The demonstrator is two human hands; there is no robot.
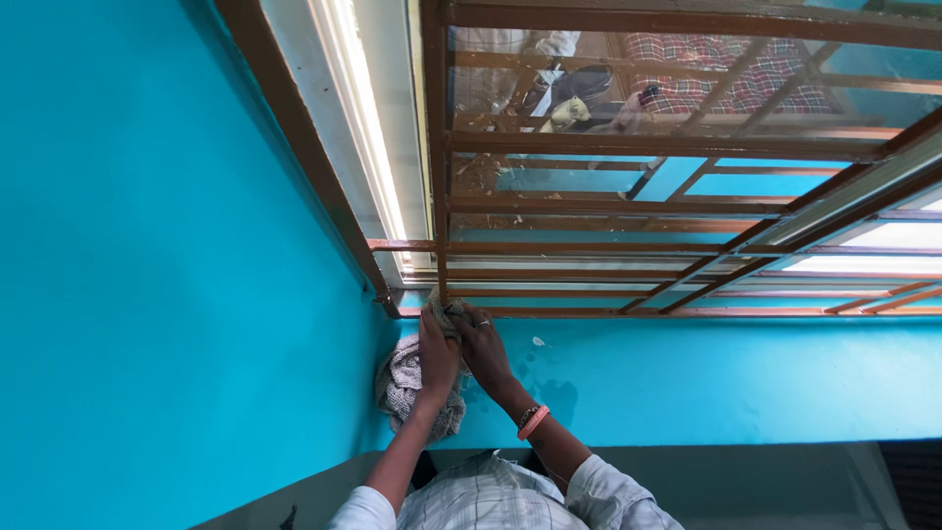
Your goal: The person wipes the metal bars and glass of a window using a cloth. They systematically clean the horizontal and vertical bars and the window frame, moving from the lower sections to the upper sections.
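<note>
Cloth: a grey, knitted rag (pixel 407 385) bunched at the bottom left corner of a brown window frame (pixel 439 196), its bulk hanging against the turquoise wall (pixel 177 294) just below the sill line.
Left hand: the left hand (pixel 438 355) is closed around the rag's upper part, knuckles facing the camera, pressing it up toward the frame's corner.
Right hand: the right hand (pixel 486 348), a ring on one finger, lies just beside the left, fingers curled onto the top of the rag where it meets the lowest bar; how firmly it grips cannot be told.
Arms: both forearms rise close together from pale checked sleeves (pixel 491 501) at the lower edge; the right wrist carries an orange bangle (pixel 533 422) and a darker band next to it.
Edges: the hands sit wedged where the frame's upright meets the bottom rail, with the side wall closing in on the left.
Open room: bare turquoise wall stretches away to the right under the sill, and a wide band of it spreads to the left.
Window: brown horizontal grille bars (pixel 589 206) cross the glass, which is streaked with dirt and reflects a checked fabric (pixel 726 79) and blue surfaces.
Marks: damp patches (pixel 554 393) and a small white fleck show on the wall near the right wrist.
</note>
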